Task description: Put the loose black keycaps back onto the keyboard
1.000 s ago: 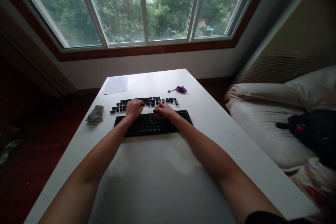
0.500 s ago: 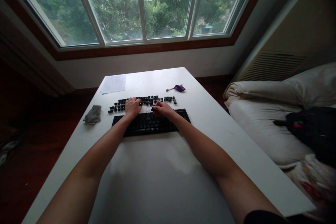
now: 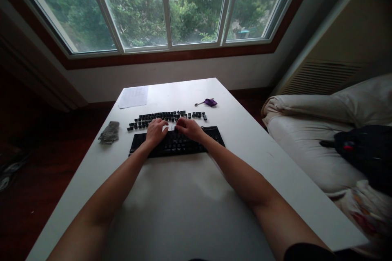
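A long black keyboard (image 3: 171, 149) lies across the white table in front of me. My left hand (image 3: 156, 131) rests over its upper left edge, fingers stretched and the thumb apart, with nothing visible in them. My right hand (image 3: 190, 129) is over the upper middle of the keyboard, thumb and fingers pinched together. A small black keycap (image 3: 176, 129) shows at those fingertips, mostly hidden. Beyond both hands, several loose black keycaps (image 3: 162, 116) sit in uneven rows. Something thin and clear, hard to make out, lies between the hands.
A grey cloth (image 3: 109, 132) lies left of the keyboard near the table edge. Farther back are a sheet of paper (image 3: 133, 97) and a small brush with a purple part (image 3: 210, 102). The white table (image 3: 190, 204) stands before a window; a pale sofa (image 3: 297, 147) is to the right.
My left hand has come slightly back towards the keyboard, away from the loose keycaps, its fingers spreading. My right hand has turned and shifted a little left with the keycap, which is now mostly covered.
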A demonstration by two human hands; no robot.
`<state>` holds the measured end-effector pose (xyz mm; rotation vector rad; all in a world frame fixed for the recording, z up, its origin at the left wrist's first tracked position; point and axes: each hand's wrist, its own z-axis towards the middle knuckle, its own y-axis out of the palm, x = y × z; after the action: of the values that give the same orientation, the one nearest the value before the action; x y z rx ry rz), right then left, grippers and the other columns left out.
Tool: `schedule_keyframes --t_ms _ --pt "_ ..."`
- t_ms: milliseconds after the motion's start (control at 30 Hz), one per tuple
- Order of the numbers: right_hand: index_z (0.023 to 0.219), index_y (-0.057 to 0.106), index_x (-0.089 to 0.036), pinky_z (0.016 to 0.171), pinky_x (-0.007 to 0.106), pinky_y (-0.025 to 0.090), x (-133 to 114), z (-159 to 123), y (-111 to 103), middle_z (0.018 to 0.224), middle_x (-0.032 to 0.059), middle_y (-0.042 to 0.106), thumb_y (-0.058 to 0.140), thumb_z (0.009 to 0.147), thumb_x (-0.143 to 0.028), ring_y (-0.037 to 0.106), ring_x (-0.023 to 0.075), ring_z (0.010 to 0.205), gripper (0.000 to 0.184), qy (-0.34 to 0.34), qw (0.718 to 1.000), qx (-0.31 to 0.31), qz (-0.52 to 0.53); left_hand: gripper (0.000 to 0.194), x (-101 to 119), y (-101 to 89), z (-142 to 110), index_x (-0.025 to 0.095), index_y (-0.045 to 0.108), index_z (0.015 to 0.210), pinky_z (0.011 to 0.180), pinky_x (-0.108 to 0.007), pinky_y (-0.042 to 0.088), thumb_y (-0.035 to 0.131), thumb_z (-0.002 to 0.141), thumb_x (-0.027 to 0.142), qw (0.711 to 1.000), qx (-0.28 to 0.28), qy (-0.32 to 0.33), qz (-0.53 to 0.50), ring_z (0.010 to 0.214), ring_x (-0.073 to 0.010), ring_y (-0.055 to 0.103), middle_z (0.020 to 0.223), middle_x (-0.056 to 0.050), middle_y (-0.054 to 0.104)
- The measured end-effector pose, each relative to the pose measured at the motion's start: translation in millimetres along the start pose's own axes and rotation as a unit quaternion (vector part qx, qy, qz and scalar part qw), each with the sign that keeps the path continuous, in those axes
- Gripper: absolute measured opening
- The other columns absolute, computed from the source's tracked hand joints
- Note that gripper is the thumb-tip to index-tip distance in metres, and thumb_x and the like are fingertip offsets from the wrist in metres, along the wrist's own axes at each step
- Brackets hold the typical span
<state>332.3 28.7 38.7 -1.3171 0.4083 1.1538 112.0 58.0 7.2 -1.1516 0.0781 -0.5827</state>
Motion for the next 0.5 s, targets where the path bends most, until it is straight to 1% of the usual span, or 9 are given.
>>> schedule_keyframes --t_ms 133,233,367,500 --pt "0.089 0.061 -0.020 0.063 0.021 0.035 -3.1 -1.2 5.0 0.070 -0.0022 0.063 0.058 0.091 -0.033 0.052 0.0113 0.064 0.013 -0.018 0.998 -0.003 -0.063 0.015 8.5 -3.8 -13.4 0.025 0.069 0.100 0.089 -0.041 0.045 0.058 0.089 0.026 0.996 -0.033 0.062 -0.050 0.098 -0.0255 0.054 0.101 -0.007 0.062" --pt "0.089 0.061 -0.020 0.061 0.022 0.030 -10.2 -3.1 6.4 0.070 -0.0027 0.061 0.058 0.090 -0.030 0.048 0.0112 0.062 0.010 -0.040 0.993 -0.035 -0.104 0.016 13.3 -7.0 -20.6 0.024 0.067 0.101 0.090 -0.042 0.045 0.059 0.087 0.025 0.991 -0.060 0.098 -0.065 0.098 -0.0253 0.054 0.103 -0.007 0.063" --pt "0.090 0.062 -0.021 0.062 0.022 0.029 -24.4 -6.4 -1.1 0.074 -0.0017 0.062 0.060 0.088 -0.027 0.048 0.0113 0.064 0.007 -0.086 0.982 -0.112 -0.129 0.015 14.9 -9.6 -25.9 0.024 0.067 0.101 0.090 -0.042 0.045 0.057 0.089 0.025 0.990 -0.057 0.103 -0.081 0.099 -0.0254 0.055 0.104 -0.007 0.063" --pt "0.086 0.062 -0.021 0.061 0.022 0.031 -27.8 -8.1 -19.8 0.072 -0.0020 0.064 0.064 0.083 -0.023 0.050 0.0109 0.061 0.004 -0.079 0.978 -0.161 -0.106 0.017 14.9 -10.1 -28.4 0.025 0.067 0.104 0.092 -0.043 0.045 0.057 0.090 0.025 0.990 -0.053 0.098 -0.090 0.102 -0.0254 0.055 0.106 -0.007 0.063"
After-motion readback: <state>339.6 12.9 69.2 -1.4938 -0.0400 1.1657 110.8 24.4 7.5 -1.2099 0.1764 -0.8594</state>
